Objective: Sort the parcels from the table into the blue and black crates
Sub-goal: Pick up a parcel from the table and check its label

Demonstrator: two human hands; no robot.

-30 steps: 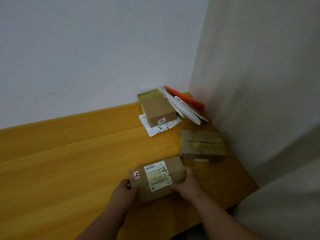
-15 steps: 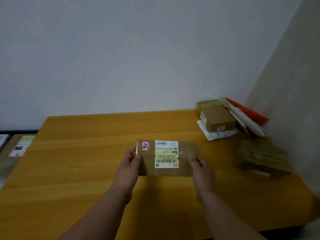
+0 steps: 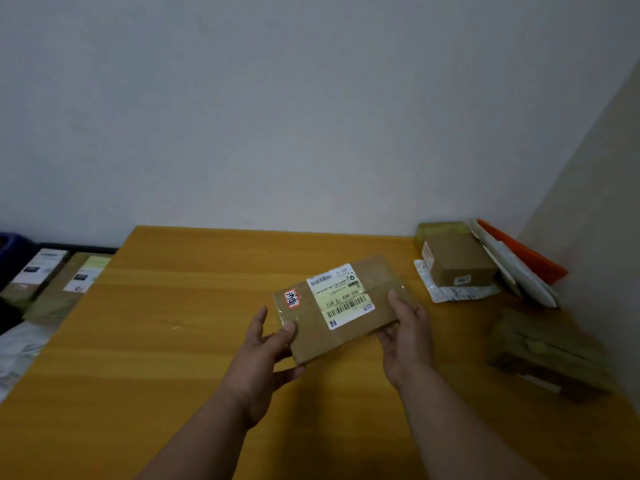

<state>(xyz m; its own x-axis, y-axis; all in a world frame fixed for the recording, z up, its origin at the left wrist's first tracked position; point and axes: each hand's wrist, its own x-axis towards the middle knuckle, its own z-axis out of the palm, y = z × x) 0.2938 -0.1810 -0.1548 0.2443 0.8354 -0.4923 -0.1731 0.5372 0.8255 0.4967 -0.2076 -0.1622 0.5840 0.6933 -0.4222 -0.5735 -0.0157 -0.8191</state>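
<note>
Parcel [image 3: 341,308]: held above the table [image 3: 166,341], label up, long axis running lower-left to upper-right.
Left hand [image 3: 266,355]: grasping the near-left corner, thumb on top.
Right hand [image 3: 407,332]: clasping the right end.
Crates: packed parcels [image 3: 52,278] visible at far left, well apart; left hand nearer.
Change: parcel now tilted, formerly level.

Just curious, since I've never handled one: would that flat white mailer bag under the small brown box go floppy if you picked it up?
Probably floppy: the white mailer bag lies thin, flat and a little wrinkled on the table. Its glossy film suggests it could be slippery. It likely won't come away freely, because the small brown box sits on it.
</note>
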